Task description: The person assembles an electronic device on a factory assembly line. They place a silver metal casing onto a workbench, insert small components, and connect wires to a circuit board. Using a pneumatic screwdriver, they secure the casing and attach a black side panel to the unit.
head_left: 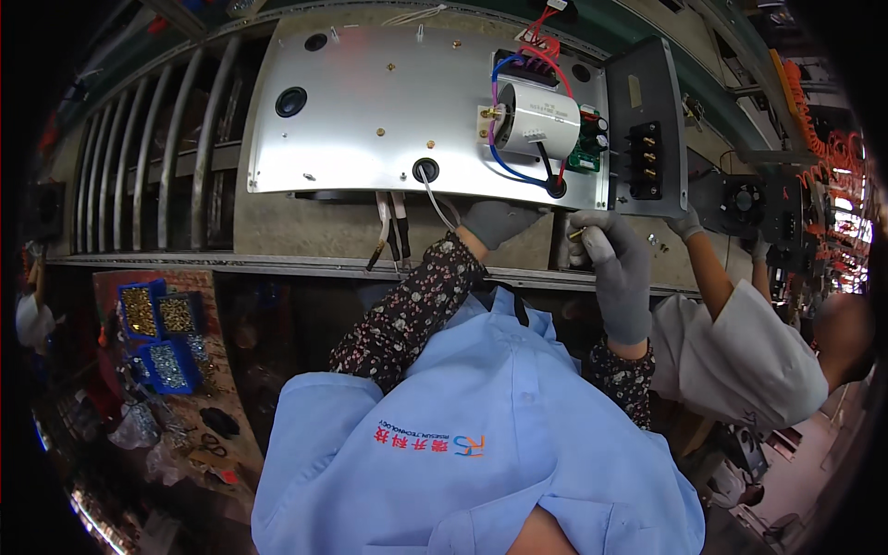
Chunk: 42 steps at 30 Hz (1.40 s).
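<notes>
Before me lies a shiny metal chassis panel (351, 102) with round black grommets and small brass studs. A white cylindrical capacitor (538, 120) is mounted at its right part, with blue and red wires around it, beside a green circuit board (589, 139). My left hand (504, 222), in a grey glove, is at the panel's near edge; its fingertips are hidden under that edge. Grey-gloved too, my right hand (615, 264) is closed in a pinch on a small brass-coloured fastener (578, 233), just off the panel's near right corner.
A dark upright plate (647, 83) with a black terminal block (645, 159) borders the panel's right end. Cables (382, 227) hang below the near edge. Metal rollers (182, 139) run leftward. Blue bins (171, 365) of small fasteners sit lower left. A co-worker's arm (710, 273) reaches in at right.
</notes>
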{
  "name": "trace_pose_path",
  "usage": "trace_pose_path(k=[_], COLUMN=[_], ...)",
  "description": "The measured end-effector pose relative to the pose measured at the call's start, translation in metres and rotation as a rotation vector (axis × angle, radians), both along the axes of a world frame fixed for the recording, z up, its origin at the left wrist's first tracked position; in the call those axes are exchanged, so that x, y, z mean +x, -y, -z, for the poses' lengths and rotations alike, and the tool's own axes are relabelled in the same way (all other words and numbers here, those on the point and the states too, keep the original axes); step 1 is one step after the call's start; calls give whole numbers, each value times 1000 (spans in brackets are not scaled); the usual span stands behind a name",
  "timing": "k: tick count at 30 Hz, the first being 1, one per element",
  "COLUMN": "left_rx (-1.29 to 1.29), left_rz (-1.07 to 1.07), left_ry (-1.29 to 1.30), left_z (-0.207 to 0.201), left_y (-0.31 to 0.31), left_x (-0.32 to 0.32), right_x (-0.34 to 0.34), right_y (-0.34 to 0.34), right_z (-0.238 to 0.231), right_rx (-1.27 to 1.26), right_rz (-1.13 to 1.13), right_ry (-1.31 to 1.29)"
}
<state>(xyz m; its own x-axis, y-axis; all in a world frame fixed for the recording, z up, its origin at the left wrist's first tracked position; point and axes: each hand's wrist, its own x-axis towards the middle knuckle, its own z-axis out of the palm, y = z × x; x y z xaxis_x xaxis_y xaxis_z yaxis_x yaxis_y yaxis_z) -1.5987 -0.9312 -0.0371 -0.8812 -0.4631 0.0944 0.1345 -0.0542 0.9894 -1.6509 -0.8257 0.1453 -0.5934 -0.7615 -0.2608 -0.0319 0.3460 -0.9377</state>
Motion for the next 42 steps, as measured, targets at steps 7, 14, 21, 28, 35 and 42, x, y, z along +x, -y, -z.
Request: trace_pose_path(k=[7,14,21,28,35,42], left_rx=[-680,-843,-791,-445,-208,-475], left_rz=[-136,-276,-74,224,222,89], left_ry=[1,21,164,304,114,54], left_z=[-8,-24,-17,-12,-2,-11], left_y=[9,15,13,13,12,12], left_x=[-18,-28,-20,-12,-14,-15], right_x=[-13,-21,-28,-30,-30,-30], right_y=[22,33,33,31,29,29], right_z=[43,79,80,82,76,78], right_rx=[-105,-211,-268,-195,-180,-229], right_rz=[69,105,2,-46,-33,111], right_ry=[-684,-814,-817,-797,-723,-585])
